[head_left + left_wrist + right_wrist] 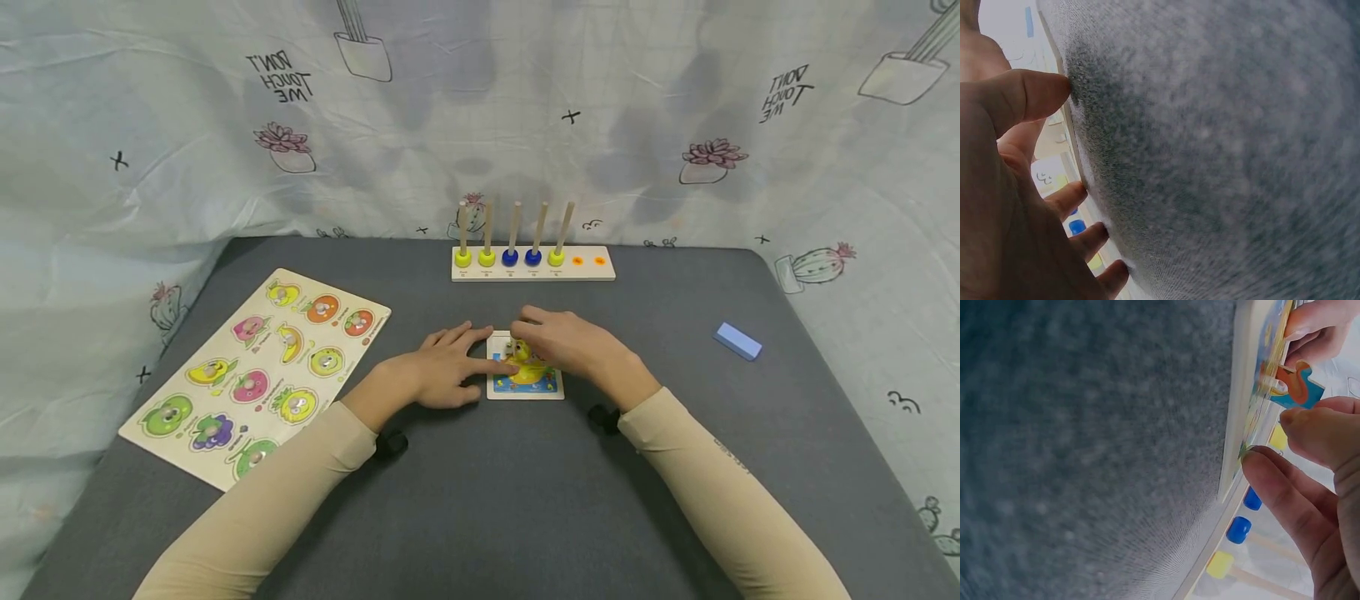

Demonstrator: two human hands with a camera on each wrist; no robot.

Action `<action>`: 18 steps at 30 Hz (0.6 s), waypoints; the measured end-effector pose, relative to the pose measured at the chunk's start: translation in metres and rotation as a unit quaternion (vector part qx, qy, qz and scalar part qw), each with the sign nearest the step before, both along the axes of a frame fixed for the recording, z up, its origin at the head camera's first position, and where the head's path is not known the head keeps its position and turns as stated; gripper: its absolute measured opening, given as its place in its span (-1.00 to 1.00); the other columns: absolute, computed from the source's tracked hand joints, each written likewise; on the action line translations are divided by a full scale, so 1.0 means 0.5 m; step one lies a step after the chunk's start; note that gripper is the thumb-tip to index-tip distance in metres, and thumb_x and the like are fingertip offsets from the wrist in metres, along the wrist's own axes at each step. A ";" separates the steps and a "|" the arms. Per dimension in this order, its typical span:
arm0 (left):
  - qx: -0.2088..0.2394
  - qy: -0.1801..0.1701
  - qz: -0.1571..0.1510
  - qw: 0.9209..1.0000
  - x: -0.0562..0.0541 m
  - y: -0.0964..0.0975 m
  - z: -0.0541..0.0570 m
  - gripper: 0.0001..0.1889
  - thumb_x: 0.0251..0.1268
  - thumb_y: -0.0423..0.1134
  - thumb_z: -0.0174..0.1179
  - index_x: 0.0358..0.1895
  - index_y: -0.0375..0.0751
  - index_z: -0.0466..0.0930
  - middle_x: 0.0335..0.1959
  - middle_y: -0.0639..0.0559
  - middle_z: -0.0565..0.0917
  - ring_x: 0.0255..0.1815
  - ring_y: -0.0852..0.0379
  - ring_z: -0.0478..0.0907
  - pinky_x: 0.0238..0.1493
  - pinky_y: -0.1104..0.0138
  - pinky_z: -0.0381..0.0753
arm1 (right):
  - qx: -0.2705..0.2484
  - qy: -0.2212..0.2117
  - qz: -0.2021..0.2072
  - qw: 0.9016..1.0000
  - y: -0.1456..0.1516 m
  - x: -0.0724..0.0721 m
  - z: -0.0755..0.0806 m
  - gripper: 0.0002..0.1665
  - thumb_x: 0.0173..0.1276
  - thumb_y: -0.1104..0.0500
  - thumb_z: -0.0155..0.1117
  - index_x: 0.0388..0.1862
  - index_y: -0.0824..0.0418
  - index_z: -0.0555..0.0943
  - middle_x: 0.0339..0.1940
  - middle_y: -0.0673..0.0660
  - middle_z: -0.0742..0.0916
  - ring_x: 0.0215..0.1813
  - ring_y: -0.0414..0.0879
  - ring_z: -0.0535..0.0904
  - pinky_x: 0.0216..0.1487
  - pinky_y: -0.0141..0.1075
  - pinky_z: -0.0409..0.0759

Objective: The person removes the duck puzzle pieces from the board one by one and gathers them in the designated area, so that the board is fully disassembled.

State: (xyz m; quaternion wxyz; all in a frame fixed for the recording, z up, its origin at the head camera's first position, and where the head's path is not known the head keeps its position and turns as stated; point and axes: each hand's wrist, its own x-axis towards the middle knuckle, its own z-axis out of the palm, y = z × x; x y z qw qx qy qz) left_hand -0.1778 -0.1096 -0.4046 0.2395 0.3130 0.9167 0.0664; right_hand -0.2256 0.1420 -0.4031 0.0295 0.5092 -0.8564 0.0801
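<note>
A small square duck jigsaw puzzle (528, 387) in a pale frame lies flat on the grey table. My left hand (448, 367) comes from its left side, fingers spread. Its index finger reaches across the duck picture, and the other fingertips rest around the frame's left edge and the table. Over the puzzle's upper right, my right hand (566, 340) pinches a puzzle piece (1305, 390) between thumb and index finger. That piece is blue with an orange shape and stands tilted up from the picture. In the head view the right hand mostly hides it.
On the left lies a fruit peg board (255, 350), partly under my left forearm. A pale base with upright pegs and coloured rings (532, 271) stands behind the puzzle. A blue block (738, 342) lies at the right. Patterned cloth (480, 108) hangs behind the table.
</note>
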 end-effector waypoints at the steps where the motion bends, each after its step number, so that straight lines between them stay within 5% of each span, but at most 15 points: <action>1: 0.002 0.000 0.000 1.000 0.000 -0.001 -0.001 -0.43 0.60 0.08 -0.05 0.54 0.75 0.09 0.73 0.09 -0.26 0.71 -0.19 -0.35 0.56 -0.27 -0.12 | 0.000 -0.005 -0.003 1.000 -0.002 0.000 0.000 -0.83 0.45 0.35 0.31 -0.08 0.14 0.58 -0.17 0.04 0.56 -0.50 -0.22 0.38 -0.43 -0.36 0.50; 8: 0.007 0.002 0.001 1.000 0.002 -0.005 -0.006 -0.43 0.60 0.08 -0.06 0.53 0.76 0.09 0.73 0.10 -0.25 0.71 -0.19 -0.35 0.56 -0.29 -0.14 | 0.024 -0.010 -0.022 0.999 -0.012 0.001 -0.001 -0.61 0.37 0.33 0.42 0.13 0.07 0.63 -0.05 0.05 0.59 -0.44 -0.17 0.50 -0.31 -0.30 0.64; 18: 0.006 0.006 0.005 1.000 0.001 -0.005 -0.009 -0.42 0.60 0.09 -0.06 0.53 0.79 0.06 0.73 0.12 -0.26 0.72 -0.16 -0.36 0.56 -0.27 -0.14 | 0.005 -0.013 -0.015 1.000 -0.013 -0.008 -0.006 -0.75 0.34 0.36 0.42 -0.06 0.10 0.70 -0.02 0.05 0.60 -0.35 -0.16 0.59 -0.26 -0.32 0.66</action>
